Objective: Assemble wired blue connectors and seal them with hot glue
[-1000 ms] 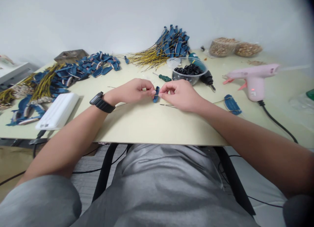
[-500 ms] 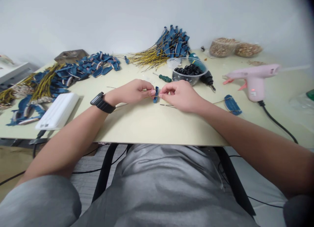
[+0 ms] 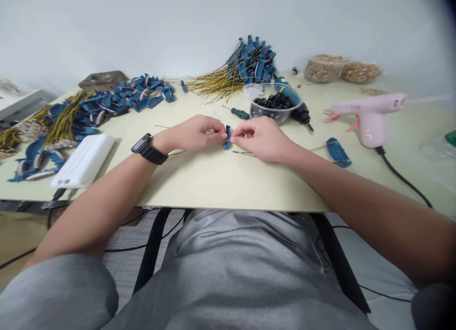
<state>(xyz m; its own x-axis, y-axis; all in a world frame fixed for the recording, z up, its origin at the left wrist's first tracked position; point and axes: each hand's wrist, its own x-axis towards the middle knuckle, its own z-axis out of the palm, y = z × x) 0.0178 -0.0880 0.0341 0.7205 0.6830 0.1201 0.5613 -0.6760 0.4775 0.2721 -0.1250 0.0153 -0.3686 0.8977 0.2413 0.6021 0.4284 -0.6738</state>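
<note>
My left hand, with a black watch on its wrist, pinches a small blue piece between thumb and forefinger, just over the table. The piece stands narrow side towards me, and a thin yellowish cord runs across it. Close on its right, the thumb and fingertips of my right hand are pressed together at the cord, which is mostly hidden there. Thin dark cord ends lie under my right hand. Another blue curved piece with cords lies beside my right forearm.
A clear bowl of black parts, a green screwdriver and a power driver lie beyond my hands. A pink glue gun stands right. Blue pieces with yellow cords are heaped behind; a white box sits left.
My left fingertips have shifted slightly to the right, further onto the blue piece. My right hand and the piece have stayed nearly still.
</note>
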